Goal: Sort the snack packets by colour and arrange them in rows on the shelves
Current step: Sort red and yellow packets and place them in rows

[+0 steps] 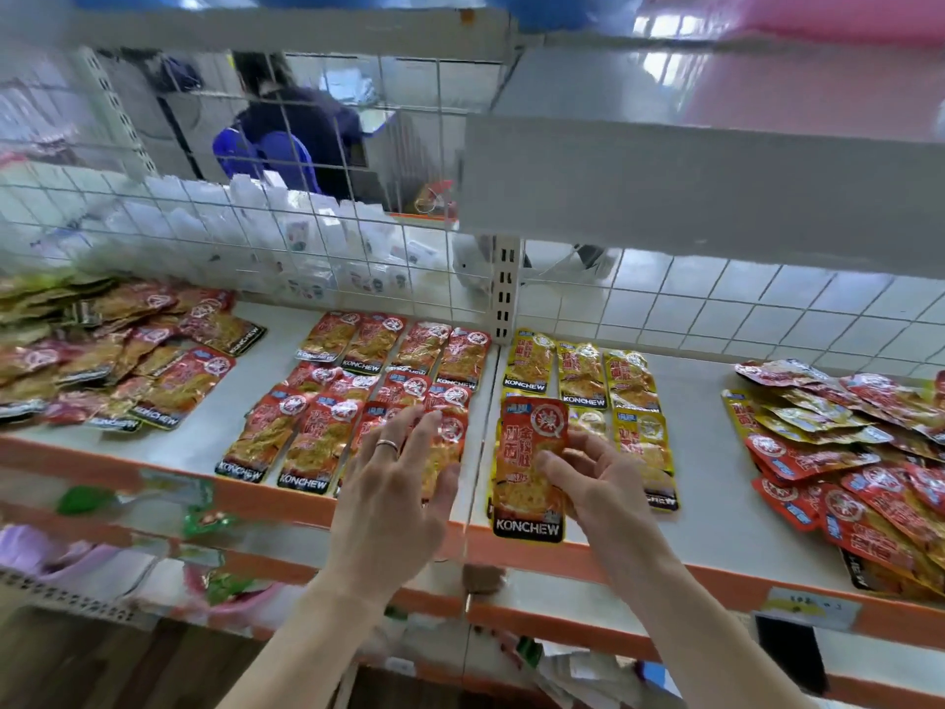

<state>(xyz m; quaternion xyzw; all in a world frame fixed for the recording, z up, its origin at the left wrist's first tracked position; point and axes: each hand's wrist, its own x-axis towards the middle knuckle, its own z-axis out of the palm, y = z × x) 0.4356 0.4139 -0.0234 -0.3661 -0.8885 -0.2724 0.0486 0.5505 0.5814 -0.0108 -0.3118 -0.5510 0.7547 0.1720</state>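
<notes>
Fingers (555,465) of my right hand (608,483) pinch a red foil snack packet (529,442), those of my left hand (394,493) spread over tidy red rows (327,401); I judge it half sorted, mixed heaps (869,452) remaining.

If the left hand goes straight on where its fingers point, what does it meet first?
Probably the red packets in rows just ahead of the left hand; its height above them is unclear.

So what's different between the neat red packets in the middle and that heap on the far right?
The red rows lie flat, side by side; the heap is piled, with packets overlapping at all angles. The red rows hold one colour; the heap mixes red and yellow packets. The left hand lies over the red rows; no hand is near the heap. Both are snack packets on the same shelf level.
</notes>
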